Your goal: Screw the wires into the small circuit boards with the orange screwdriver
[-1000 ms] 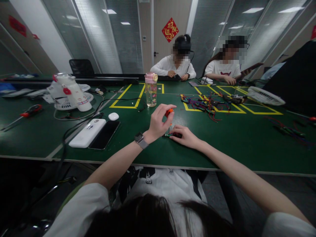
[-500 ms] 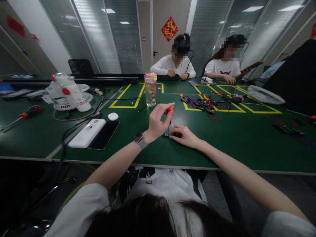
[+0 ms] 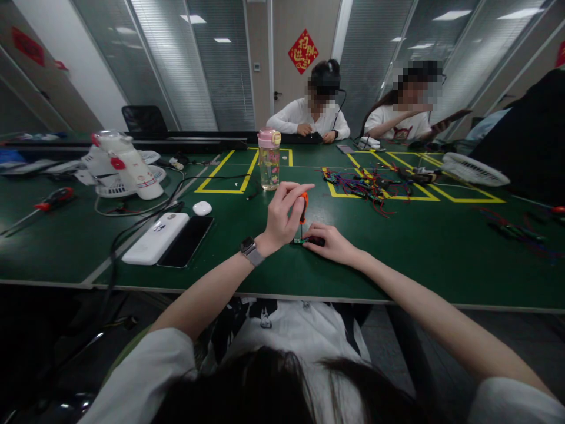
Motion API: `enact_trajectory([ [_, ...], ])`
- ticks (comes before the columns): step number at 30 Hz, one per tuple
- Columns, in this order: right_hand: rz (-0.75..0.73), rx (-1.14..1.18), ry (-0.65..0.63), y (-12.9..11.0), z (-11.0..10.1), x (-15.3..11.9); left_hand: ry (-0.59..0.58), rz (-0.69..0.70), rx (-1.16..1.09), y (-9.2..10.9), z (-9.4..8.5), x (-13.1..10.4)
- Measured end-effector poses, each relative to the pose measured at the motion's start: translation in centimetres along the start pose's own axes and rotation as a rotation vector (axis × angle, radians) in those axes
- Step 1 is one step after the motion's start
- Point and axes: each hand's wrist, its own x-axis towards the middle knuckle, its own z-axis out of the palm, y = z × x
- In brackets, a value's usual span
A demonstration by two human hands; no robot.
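An orange-and-black screwdriver point(image 3: 303, 207) stands nearly upright in my left hand point(image 3: 285, 215), gripped between thumb and fingers, with the index finger stretched over its top. Its thin shaft runs down to a small green circuit board point(image 3: 298, 241) lying on the table. My right hand point(image 3: 332, 243) rests on the tabletop with its fingers closed on the board's right end, where a dark part shows beneath them. Exactly where the screwdriver tip meets the board is too small to make out.
Ahead stands a pink-lidded water bottle point(image 3: 269, 162). A white power bank point(image 3: 156, 238) and a black phone point(image 3: 186, 241) lie left. Tangled wired boards point(image 3: 366, 184) are at right. Another screwdriver point(image 3: 53, 200) lies far left. Two people sit across the green table point(image 3: 247, 272).
My left hand's fingers have shifted slightly around the screwdriver handle, which now leans a little differently. My right hand stays in place. One person across the table has raised a hand.
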Motion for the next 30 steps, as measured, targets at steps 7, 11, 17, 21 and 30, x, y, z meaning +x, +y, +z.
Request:
enact_trajectory([
  [7, 0.008, 0.009, -0.002, -0.2, -0.06, 0.05, -0.011, 0.018, -0.038, -0.05, 0.03, 0.01],
  [11, 0.01, 0.015, -0.004, -0.14, -0.02, 0.04, 0.04, -0.007, -0.034, 0.0, 0.16, 0.06],
  [17, 0.007, 0.015, 0.001, 0.1, 0.11, 0.0, 0.057, 0.037, 0.034, 0.04, 0.0, 0.33],
  [21, 0.013, 0.019, 0.001, 0.03, 0.09, -0.01, 0.048, 0.031, 0.038, -0.06, -0.02, 0.18],
  [30, 0.014, 0.021, -0.001, -0.13, 0.0, 0.01, -0.044, 0.016, -0.056, 0.04, -0.01, 0.16],
])
